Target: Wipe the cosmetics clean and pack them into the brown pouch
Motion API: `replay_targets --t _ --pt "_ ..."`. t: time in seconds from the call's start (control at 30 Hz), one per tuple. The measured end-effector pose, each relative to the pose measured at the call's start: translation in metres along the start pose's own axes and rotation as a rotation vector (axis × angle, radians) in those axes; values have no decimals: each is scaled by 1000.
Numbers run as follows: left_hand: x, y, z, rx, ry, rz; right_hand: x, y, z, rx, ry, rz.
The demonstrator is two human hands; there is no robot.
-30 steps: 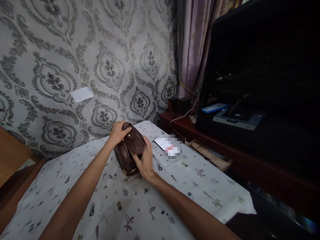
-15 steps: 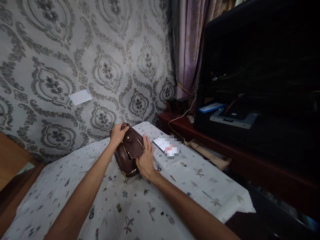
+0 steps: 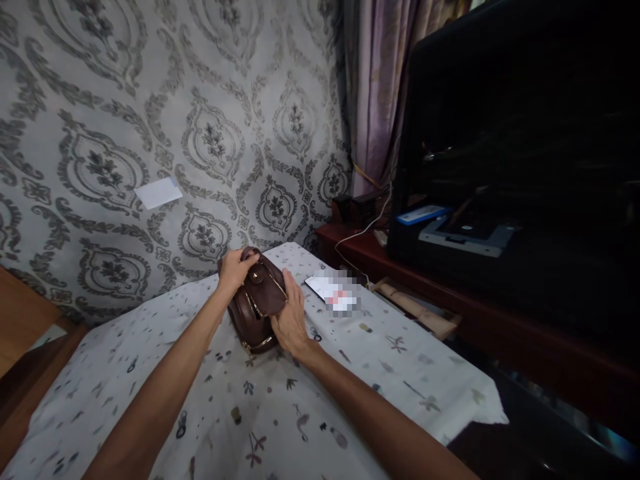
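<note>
A dark brown leather handbag (image 3: pixel 249 313) with gold-coloured zips and a round button stands on the cloth-covered table, leaning slightly. My left hand (image 3: pixel 234 270) is closed on its top by the short carry loop, thumb over the edge. Against the right side of the bag, my right hand (image 3: pixel 293 317) grips the front flap, its fingers lying along the flap's far edge and its thumb tucked out of sight. The zip by the flap looks partly undone; the inside of the bag is hidden.
Right of the bag a phone (image 3: pixel 327 292) lies on the patterned tablecloth (image 3: pixel 280 413), its screen partly blurred. A large black television (image 3: pixel 500 167) stands on a dark red cabinet (image 3: pixel 345 237). A white cable (image 3: pixel 357 233) hangs there. A patterned wall is behind the table.
The view has shifted very slightly. Both hands stay on the handbag in almost the same place.
</note>
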State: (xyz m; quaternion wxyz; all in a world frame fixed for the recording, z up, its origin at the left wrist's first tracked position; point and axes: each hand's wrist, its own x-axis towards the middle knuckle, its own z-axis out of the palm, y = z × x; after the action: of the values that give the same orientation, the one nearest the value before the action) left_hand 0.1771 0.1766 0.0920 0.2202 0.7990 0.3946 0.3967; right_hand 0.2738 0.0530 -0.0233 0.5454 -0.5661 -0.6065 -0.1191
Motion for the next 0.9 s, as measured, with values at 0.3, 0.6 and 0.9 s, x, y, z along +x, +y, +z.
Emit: replay_targets --t 0.3,0.6,0.9 --pt "-19 19 -1 -118 -75 21 0 4 0 -23 -35 -11" --pt "-27 26 -10 -127 -123 92 -1 3 -6 39 -53 34" --pt "-47 5 -51 193 -61 86 -21 -5 -14 67 -85 31"
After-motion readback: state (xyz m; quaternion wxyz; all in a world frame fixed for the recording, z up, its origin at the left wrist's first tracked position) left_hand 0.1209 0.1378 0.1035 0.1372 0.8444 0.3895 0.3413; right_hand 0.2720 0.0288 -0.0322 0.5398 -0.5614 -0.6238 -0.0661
